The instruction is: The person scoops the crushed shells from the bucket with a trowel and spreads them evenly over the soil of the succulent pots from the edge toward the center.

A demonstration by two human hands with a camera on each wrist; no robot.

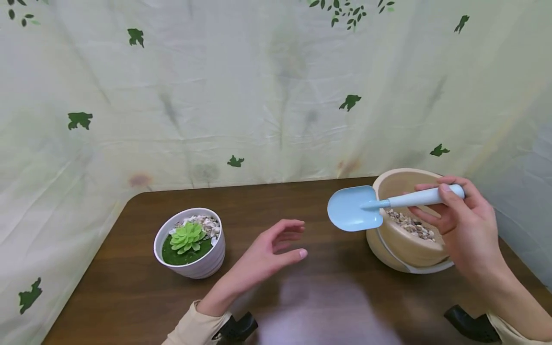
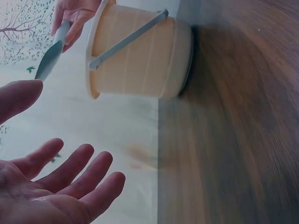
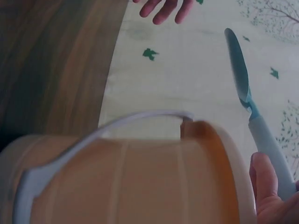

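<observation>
My right hand [image 1: 467, 225] grips the pale handle of a light blue trowel [image 1: 355, 208], its blade pointing left. The trowel is held above a beige bucket [image 1: 388, 254] that has small pebbles [image 1: 411, 225] inside and a grey handle [image 2: 128, 39] hanging down its side. In the head view the trowel's blade looks bare. Over the middle of the table, my left hand [image 1: 269, 254] hovers with loosely spread fingers, holding nothing. To its left stands a white pot [image 1: 202, 268] with a green succulent [image 1: 188, 238], white stones and a dark green surface.
The brown wooden table [image 1: 276, 206] reaches back to a pale curtain [image 1: 258, 96] printed with green leaves. A black wrist mount [image 1: 237, 327] sits at the left sleeve, and another black mount [image 1: 472, 325] at the right one.
</observation>
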